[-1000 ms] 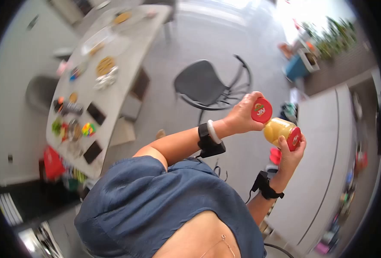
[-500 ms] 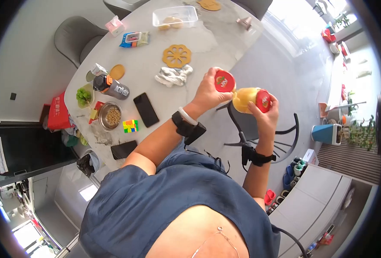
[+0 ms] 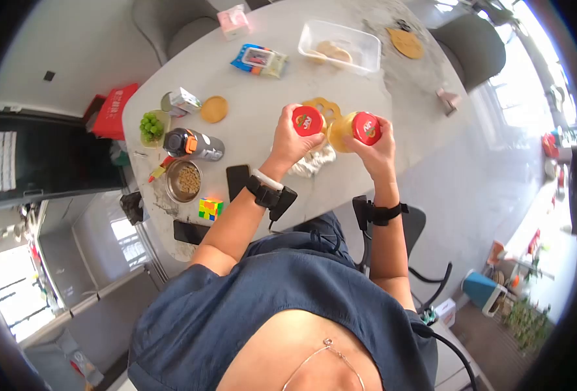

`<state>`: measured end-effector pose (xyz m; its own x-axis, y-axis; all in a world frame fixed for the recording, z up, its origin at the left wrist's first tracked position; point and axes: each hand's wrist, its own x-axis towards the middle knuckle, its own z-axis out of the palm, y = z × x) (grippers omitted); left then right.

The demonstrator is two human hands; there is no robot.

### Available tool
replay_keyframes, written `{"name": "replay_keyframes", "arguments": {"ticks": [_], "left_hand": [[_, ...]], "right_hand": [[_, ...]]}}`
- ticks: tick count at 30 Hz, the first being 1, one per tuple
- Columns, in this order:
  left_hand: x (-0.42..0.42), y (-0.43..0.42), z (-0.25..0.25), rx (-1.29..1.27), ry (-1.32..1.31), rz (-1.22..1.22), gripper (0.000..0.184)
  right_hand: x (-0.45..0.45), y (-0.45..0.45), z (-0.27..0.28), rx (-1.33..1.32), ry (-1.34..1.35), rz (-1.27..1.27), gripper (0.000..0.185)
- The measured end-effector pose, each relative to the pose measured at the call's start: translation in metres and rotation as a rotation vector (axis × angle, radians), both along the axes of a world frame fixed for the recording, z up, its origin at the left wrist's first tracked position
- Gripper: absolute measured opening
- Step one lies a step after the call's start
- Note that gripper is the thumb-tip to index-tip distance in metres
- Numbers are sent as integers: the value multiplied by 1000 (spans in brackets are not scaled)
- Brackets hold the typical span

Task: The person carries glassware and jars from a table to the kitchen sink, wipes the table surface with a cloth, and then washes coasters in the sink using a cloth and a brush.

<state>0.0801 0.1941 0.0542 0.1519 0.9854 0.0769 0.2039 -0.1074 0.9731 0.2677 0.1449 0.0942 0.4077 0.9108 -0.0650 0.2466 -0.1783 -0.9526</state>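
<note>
Both my hands hold red-lidded jars out over the table, lids facing up towards me. My left hand (image 3: 289, 144) is closed around one jar, of which mostly the red lid (image 3: 307, 120) shows. In my right hand (image 3: 375, 154) is another jar (image 3: 340, 133) with yellow contents and a red lid (image 3: 366, 129). The two jars are close side by side; whether they touch I cannot tell. Partly hidden beneath them are a yellow slotted trivet (image 3: 327, 106) and a crumpled white cloth (image 3: 313, 162).
A clear plastic box (image 3: 368, 57) stands towards the back. On the left are a wipes pack (image 3: 259, 60), a dark bottle (image 3: 200, 146), a metal bowl (image 3: 192, 197), green grapes (image 3: 151, 126), a puzzle cube (image 3: 210, 209) and two phones (image 3: 238, 179). A chair (image 3: 407, 229) is at the right.
My hands and the jars have come from beyond the table's edge to over the trivet and cloth. The view has turned, and the jars are now more level with each other.
</note>
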Motion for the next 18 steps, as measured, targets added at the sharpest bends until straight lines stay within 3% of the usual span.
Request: {"name": "replay_keyframes", "arguments": {"ticks": [3, 7, 11, 18], "left_hand": [[-13, 27, -4, -88, 49, 146, 69], [-25, 55, -5, -141, 57, 368, 67], [-59, 75, -34, -99, 96, 554, 69], [-99, 88, -59, -142, 51, 675, 66]], "right_hand": [[-12, 52, -10, 2, 48, 126, 70], [-27, 113, -21, -54, -90, 303, 70], [-59, 159, -41, -75, -96, 483, 73], [-104, 186, -64, 20, -219, 703, 72]]}}
